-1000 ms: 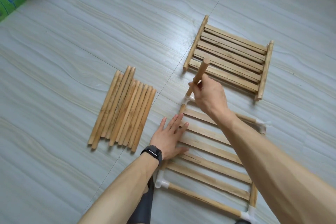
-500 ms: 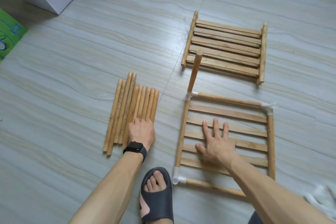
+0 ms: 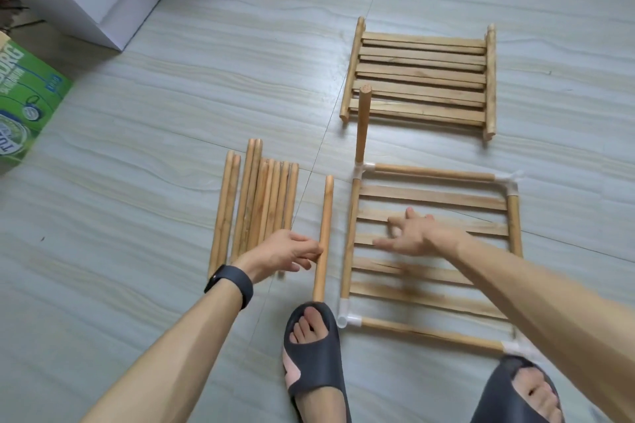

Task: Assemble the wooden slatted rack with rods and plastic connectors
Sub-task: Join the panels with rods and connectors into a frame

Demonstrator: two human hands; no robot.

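Left hand (image 3: 285, 252) grips rod (image 3: 323, 237) beside rack frame (image 3: 350, 237) edge.

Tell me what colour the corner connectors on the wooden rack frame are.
White plastic corner connectors, clearest in the head view.

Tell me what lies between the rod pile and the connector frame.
One rod, pinched by the left hand; bare floor either side between pile and frame, per the head view.

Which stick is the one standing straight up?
Find the square wooden frame lying by the person's feet. At its far left corner sits a white plastic connector, and the standing rod rises from it. Every other rod lies flat.
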